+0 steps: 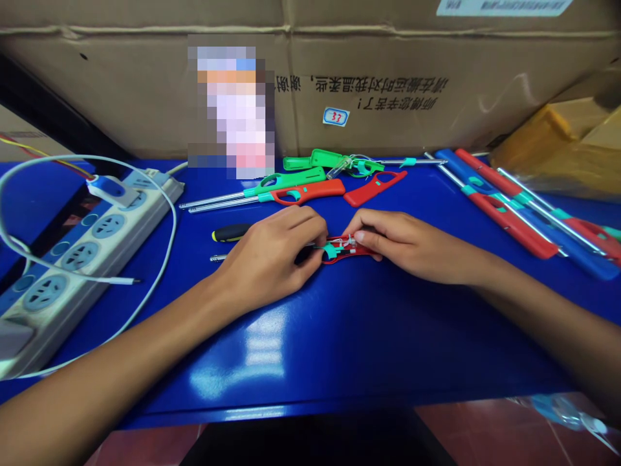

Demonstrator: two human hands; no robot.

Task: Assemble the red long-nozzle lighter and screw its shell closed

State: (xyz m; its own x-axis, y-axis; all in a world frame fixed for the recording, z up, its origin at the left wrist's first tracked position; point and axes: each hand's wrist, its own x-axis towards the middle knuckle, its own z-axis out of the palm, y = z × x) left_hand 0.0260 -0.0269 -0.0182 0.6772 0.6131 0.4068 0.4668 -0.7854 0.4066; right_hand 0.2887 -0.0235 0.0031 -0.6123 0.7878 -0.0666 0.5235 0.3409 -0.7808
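In the head view an opened red long-neck gas lighter (339,249) lies between my hands, its green trigger, thin wires and small clear parts showing. My left hand (276,252) is closed over the lighter's neck, whose metal tip (218,258) sticks out at the left. Its palm hides the middle of the neck. With thumb and fingers, my right hand (402,243) pinches the right end of the red body, the thumb on the inner parts. A black and yellow screwdriver handle (231,232) shows just behind my left hand; the rest of it is hidden.
Behind lie a green lighter (291,180), a red lighter (310,190), an opened green lighter (334,162) and a loose red shell (376,188). Several red and blue lighters (514,220) lie right. A power strip (82,259) with a white cable stands left; a cardboard box (388,52) rises behind.
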